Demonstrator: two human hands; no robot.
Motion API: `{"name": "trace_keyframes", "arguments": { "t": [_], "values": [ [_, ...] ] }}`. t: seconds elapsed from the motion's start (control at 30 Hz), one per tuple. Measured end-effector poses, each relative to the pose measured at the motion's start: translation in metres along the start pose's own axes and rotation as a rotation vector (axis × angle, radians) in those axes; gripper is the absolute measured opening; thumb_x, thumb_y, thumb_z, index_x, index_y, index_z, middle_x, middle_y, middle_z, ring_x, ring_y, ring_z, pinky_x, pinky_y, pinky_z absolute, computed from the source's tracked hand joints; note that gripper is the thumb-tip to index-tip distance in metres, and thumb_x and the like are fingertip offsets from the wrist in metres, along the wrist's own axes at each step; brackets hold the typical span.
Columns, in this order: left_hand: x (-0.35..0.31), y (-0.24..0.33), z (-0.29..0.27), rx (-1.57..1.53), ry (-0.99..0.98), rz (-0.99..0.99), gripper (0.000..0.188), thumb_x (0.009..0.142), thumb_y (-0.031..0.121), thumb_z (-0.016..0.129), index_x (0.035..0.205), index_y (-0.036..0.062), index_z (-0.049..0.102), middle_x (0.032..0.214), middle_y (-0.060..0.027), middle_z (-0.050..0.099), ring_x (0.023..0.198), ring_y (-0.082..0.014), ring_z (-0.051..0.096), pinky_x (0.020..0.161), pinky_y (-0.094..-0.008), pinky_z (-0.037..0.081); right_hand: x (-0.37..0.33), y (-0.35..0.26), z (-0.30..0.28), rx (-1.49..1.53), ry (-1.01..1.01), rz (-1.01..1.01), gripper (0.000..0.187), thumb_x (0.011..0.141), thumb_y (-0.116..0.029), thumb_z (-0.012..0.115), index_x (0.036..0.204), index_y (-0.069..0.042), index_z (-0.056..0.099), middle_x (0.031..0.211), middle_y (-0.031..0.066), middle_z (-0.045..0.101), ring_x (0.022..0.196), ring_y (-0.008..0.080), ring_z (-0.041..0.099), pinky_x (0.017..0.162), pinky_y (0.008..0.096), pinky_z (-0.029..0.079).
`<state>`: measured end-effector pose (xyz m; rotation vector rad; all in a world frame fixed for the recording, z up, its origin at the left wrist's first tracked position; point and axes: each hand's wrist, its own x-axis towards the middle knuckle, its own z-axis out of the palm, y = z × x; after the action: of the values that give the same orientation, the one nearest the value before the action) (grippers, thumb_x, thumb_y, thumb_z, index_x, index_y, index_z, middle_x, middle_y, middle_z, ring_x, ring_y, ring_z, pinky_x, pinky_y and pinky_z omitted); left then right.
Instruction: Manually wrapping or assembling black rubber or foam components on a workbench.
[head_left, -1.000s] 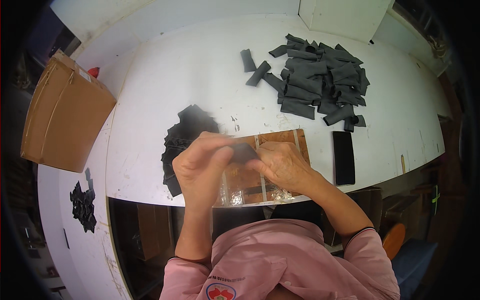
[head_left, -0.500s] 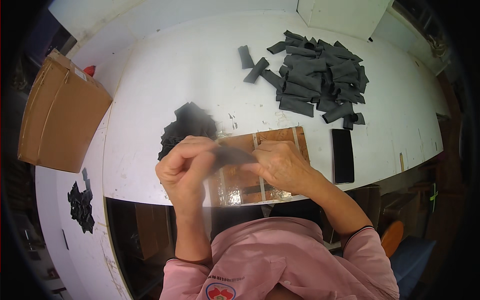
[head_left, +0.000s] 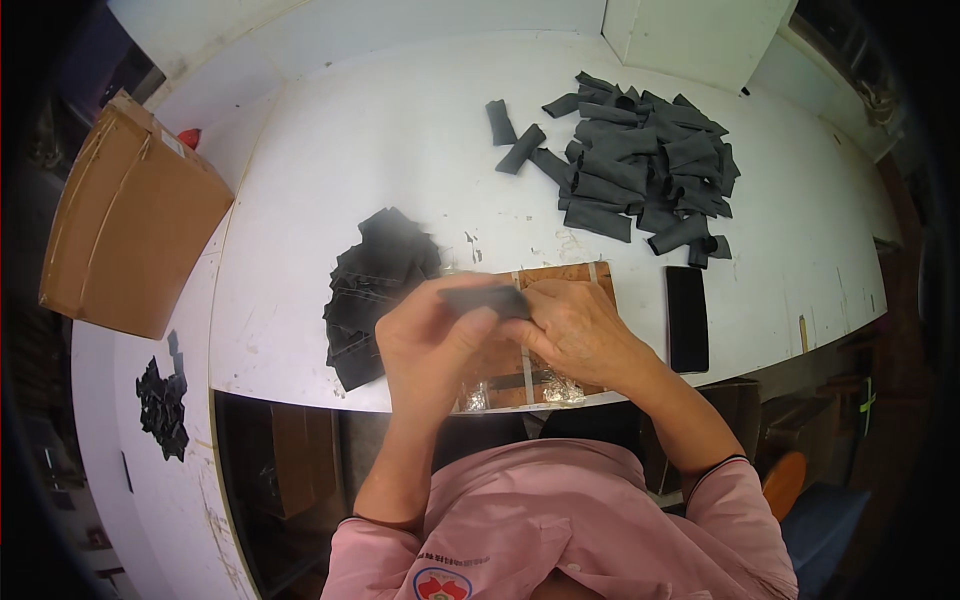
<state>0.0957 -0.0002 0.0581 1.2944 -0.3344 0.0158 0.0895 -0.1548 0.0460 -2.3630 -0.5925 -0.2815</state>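
Note:
A short dark-grey fabric tube [head_left: 488, 299] is held up between my two hands, above a brown taped board [head_left: 590, 345] at the table's front edge. My left hand [head_left: 432, 325] has its fingers behind the tube and its thumb on the near side; it is slightly blurred. Fingers of my right hand [head_left: 575, 325] pinch the tube's right end. To the left, close by my left hand, lies a pile of flat black fabric pieces [head_left: 375, 290]. Farther back on the right is a big heap of grey fabric tubes [head_left: 640, 160].
A black phone [head_left: 686, 318] lies right of the board. On the left side surface stand a cardboard box [head_left: 135, 220] and a small clump of black pieces [head_left: 162, 410]. A white box-like block [head_left: 690, 45] rises at the table's back. Two loose tubes lie left of the heap.
My left hand has moved right, closer to my right hand. The fabric between them, stretched out and blurred before, is now bunched into a shorter tube.

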Motion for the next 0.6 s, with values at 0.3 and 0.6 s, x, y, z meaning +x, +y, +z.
{"name": "trace_keyframes", "arguments": {
  "t": [0.3, 0.6],
  "values": [
    [0.016, -0.009, 0.000, 0.200, -0.225, -0.223, 0.012, 0.070, 0.003, 0.062, 0.081, -0.0014, 0.059, 0.070, -0.0005, 0.057, 0.063, -0.0053, 0.050, 0.059, -0.0185, 0.041, -0.006, 0.020, 0.022, 0.143, -0.005, 0.086, 0.024, 0.079, -0.026, 0.055, 0.076, -0.003, 0.057, 0.063, 0.0143, 0.057, 0.059, 0.0324, 0.056, 0.053, 0.0392, 0.043],
    [-0.009, -0.080, -0.039, 1.286, -0.040, 0.179, 0.032, 0.068, 0.009, 0.064, 0.096, 0.0005, 0.053, 0.090, -0.0150, 0.054, 0.085, -0.0292, 0.051, 0.075, -0.0345, 0.041, 0.039, 0.042, -0.036, 0.924, 0.400, 0.411, 0.046, 0.091, -0.039, 0.033, 0.082, 0.002, 0.053, 0.053, 0.0005, 0.044, 0.050, 0.0090, 0.043, 0.051, 0.0208, 0.037]
  ]
}}
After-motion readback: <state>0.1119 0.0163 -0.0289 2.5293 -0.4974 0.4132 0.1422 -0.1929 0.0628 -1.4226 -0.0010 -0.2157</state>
